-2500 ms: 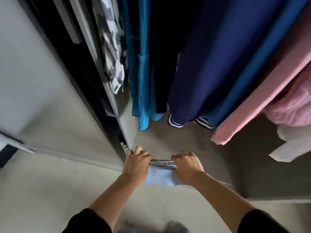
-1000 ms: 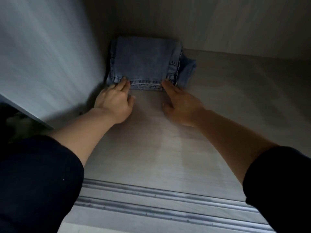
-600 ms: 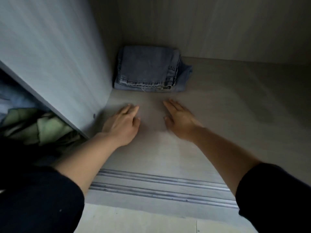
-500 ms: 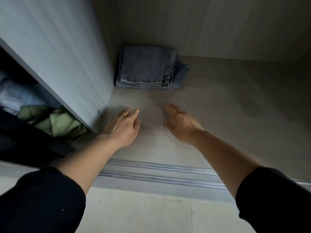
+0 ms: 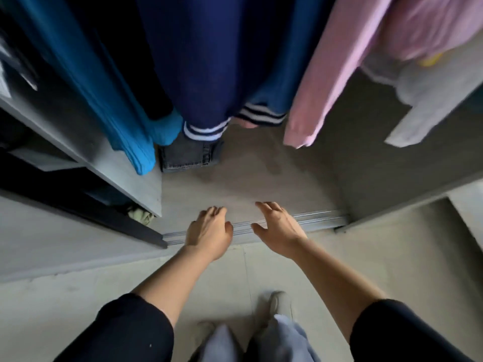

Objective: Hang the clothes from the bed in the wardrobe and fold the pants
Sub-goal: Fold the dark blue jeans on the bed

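Both hands have pulled back from deep in the wardrobe to its front edge since the earlier frame, and hanging clothes now fill the upper view. My left hand (image 5: 209, 232) and right hand (image 5: 281, 231) hover side by side, apart from each other, over the sliding track (image 5: 321, 218). Each holds nothing, with its fingers loosely spread and slightly bent. Jeans (image 5: 187, 158), folded, lie on the wardrobe floor (image 5: 256, 184) at its back left corner, beside the divider panel (image 5: 130, 168) and well apart from both hands. Over that floor hang a teal garment (image 5: 109, 95), a navy garment (image 5: 198, 61) with white-striped cuffs, a pink garment (image 5: 326, 74) and a pale grey garment (image 5: 428, 100). Green cloth (image 5: 141, 217) shows left of the panel. My shoe (image 5: 274, 303) stands on the room floor (image 5: 366, 257).
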Motion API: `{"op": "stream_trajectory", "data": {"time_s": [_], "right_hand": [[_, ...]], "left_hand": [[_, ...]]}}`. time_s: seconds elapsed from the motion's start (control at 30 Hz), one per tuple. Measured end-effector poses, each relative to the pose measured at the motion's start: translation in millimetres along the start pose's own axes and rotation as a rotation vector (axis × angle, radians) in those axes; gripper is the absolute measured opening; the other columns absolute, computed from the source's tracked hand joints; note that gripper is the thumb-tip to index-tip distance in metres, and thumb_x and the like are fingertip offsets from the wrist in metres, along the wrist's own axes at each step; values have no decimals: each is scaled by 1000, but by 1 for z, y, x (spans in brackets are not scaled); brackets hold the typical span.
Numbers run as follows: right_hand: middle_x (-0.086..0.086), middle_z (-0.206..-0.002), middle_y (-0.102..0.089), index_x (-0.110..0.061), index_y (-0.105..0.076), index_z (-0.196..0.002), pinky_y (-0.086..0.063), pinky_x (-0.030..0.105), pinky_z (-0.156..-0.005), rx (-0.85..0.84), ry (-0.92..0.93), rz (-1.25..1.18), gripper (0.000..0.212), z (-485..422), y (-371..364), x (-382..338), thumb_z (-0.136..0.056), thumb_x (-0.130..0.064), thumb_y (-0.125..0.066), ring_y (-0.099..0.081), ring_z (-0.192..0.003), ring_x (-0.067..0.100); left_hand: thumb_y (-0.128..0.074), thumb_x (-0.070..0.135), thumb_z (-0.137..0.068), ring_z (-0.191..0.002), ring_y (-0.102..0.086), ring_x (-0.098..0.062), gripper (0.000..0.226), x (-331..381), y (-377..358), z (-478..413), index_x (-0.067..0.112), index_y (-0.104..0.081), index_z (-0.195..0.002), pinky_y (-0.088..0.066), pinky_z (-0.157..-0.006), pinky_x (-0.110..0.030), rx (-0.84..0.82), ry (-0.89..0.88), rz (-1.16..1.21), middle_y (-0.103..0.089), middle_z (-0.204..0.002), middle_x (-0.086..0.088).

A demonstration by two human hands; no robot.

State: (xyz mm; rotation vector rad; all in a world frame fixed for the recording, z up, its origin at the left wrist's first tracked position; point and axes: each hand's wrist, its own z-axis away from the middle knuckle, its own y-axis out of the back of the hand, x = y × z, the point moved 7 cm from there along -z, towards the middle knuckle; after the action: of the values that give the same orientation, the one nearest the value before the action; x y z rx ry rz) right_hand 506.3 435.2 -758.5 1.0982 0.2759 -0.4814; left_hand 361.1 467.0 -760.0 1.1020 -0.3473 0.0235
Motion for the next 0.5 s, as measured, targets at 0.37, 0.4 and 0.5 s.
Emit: {"op": "stream_trajectory", "data": {"time_s": [0.37, 0.4, 0.5], "right_hand": [[0, -149, -36, -25, -31, -147, -35, 41, -103, 200, -388, -64, 63, 273, 177, 13, -92, -44, -54, -34, -135, 24], [0, -149, -36, -25, -31, -147, -35, 41, -103, 233, -426, -74, 63, 294, 186, 21, -92, -44, -54, -34, -135, 24], [0, -148, -37, -24, -32, -146, -35, 42, -102, 299, -539, -77, 63, 354, 203, 55, -91, -45, -54, -34, -134, 25]], "left_hand": [[-38, 28, -95, -124, -42, -23, 39, 208, 126, 161, 21, -46, -132, -39, -97, -34, -109, -385, -117, -47, -135, -1], [-37, 28, -95, -125, -41, -22, 39, 231, 125, 173, 21, -45, -132, -38, -98, -34, -122, -432, -138, -46, -136, -1], [-37, 28, -96, -128, -38, -23, 40, 302, 115, 212, 19, -44, -134, -35, -101, -36, -167, -587, -209, -44, -139, -2]]}}
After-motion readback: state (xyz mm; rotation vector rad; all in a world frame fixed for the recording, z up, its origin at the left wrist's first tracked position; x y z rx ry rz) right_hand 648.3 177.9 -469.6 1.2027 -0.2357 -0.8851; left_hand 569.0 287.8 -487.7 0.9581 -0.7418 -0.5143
